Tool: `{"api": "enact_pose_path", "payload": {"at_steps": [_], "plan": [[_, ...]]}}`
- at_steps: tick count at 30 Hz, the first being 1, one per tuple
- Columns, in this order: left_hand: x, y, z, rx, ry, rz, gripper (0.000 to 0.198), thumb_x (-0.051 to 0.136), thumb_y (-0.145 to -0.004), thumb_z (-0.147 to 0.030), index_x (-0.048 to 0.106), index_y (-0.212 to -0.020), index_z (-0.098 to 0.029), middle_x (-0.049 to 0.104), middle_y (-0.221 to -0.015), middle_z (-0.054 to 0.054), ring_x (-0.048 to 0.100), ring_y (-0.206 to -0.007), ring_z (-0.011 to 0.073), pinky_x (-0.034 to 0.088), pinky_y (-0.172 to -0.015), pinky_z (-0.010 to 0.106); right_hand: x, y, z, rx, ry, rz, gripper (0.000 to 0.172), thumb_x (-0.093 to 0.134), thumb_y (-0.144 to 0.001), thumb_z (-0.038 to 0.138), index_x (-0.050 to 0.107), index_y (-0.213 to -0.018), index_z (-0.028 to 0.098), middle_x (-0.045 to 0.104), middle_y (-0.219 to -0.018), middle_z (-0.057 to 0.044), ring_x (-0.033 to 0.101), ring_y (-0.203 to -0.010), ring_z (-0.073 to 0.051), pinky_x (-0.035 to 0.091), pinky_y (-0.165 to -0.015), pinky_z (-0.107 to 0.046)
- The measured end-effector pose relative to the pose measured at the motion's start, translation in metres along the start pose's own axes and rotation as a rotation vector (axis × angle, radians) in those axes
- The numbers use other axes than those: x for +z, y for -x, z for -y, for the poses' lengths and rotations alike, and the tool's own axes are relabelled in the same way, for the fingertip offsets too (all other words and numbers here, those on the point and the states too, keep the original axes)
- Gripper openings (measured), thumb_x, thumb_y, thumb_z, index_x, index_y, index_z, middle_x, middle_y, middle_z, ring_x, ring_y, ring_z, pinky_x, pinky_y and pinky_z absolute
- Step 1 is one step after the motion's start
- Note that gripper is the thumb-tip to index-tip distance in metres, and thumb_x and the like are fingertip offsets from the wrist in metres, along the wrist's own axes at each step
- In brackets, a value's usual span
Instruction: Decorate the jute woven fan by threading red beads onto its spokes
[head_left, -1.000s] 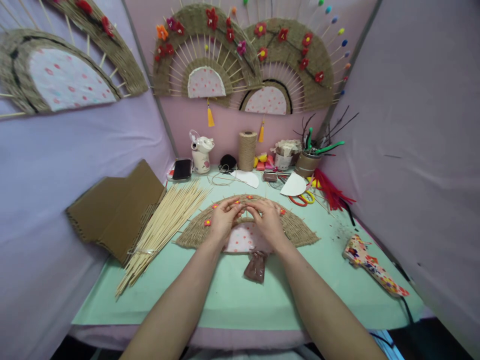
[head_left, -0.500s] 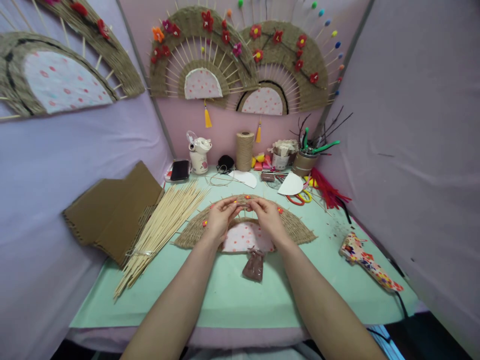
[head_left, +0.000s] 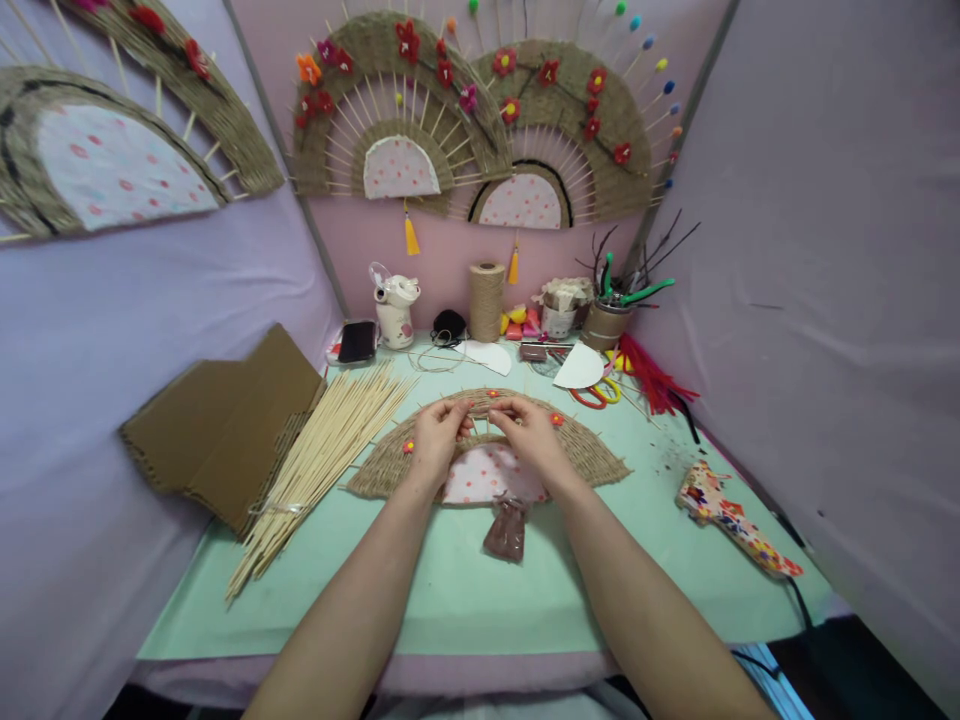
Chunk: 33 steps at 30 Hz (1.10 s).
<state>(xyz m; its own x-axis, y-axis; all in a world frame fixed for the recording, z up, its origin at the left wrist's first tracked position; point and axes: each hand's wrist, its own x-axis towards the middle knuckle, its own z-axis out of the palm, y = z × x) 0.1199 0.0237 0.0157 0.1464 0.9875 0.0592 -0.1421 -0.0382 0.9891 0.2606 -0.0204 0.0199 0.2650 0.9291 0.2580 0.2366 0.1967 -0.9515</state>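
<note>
A woven twine fan [head_left: 592, 455] lies on the table in front of me, with small orange-red flowers [head_left: 557, 419] on its band and a spotted white half-round panel [head_left: 487, 475] at its base. Over its middle, my left hand [head_left: 441, 438] has fingers and thumb pinched together. Facing it across a small gap, my right hand [head_left: 531, 432] is pinched too. Whatever is between the fingertips is too small to make out. Just below the panel, near my right wrist, lies a small clear bag of brown stuff [head_left: 506, 530].
Thin wooden sticks [head_left: 322, 470] lie beside folded cardboard [head_left: 225, 430] on the left. At right is a floral-patterned glue gun [head_left: 739, 520] with a cord. A twine spool [head_left: 487, 303], scissors [head_left: 600, 393] and a can of twigs and pliers [head_left: 606, 322] stand or lie at the back.
My hands have drawn slightly apart at the fingertips, uncovering the flower at the top of the fan. The whole view has shifted a little; the fan stays in place.
</note>
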Motion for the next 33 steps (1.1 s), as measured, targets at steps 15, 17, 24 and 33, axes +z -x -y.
{"api": "enact_pose_path", "payload": {"at_steps": [15, 17, 24, 33], "plan": [[0.005, 0.002, -0.004, -0.126, 0.152, 0.011, 0.043, 0.084, -0.051, -0.045, 0.063, -0.074, -0.015, 0.062, -0.063, -0.001, 0.057, -0.058, 0.009, 0.041, -0.052, 0.019, -0.005, -0.002, -0.002, -0.006, 0.036, -0.044, 0.022, 0.062, -0.076, 0.036, 0.074, -0.084, 0.019, 0.075, -0.086, -0.006, 0.065, -0.081, -0.021, 0.047, -0.079, -0.034], [0.005, 0.001, -0.005, -0.124, 0.139, 0.02, 0.042, 0.083, -0.054, -0.045, 0.063, -0.073, -0.014, 0.062, -0.062, 0.0, 0.055, -0.056, 0.0082, 0.04, -0.052, 0.019, -0.006, -0.002, 0.001, 0.006, -0.009, -0.047, 0.024, 0.063, -0.076, 0.036, 0.075, -0.087, 0.019, 0.075, -0.092, -0.006, 0.066, -0.086, -0.021, 0.048, -0.084, -0.034], [0.009, -0.013, -0.026, -0.086, 0.063, 0.058, 0.03, 0.08, -0.06, -0.037, 0.062, -0.071, -0.015, 0.062, -0.061, 0.0, 0.055, -0.055, 0.0095, 0.041, -0.055, 0.022, -0.011, -0.005, 0.007, 0.022, -0.001, -0.06, 0.029, 0.056, -0.08, 0.038, 0.076, -0.086, 0.019, 0.074, -0.081, -0.004, 0.065, -0.082, -0.021, 0.049, -0.081, -0.034], [0.027, -0.045, -0.043, -0.045, -0.043, 0.155, 0.019, 0.075, -0.06, -0.021, 0.061, -0.072, -0.015, 0.063, -0.062, 0.0, 0.055, -0.055, 0.0098, 0.042, -0.056, 0.023, -0.034, -0.027, 0.016, 0.037, 0.078, 0.009, 0.027, 0.054, -0.076, 0.023, 0.073, -0.095, 0.02, 0.074, -0.096, -0.004, 0.065, -0.088, -0.02, 0.048, -0.084, -0.035]]}}
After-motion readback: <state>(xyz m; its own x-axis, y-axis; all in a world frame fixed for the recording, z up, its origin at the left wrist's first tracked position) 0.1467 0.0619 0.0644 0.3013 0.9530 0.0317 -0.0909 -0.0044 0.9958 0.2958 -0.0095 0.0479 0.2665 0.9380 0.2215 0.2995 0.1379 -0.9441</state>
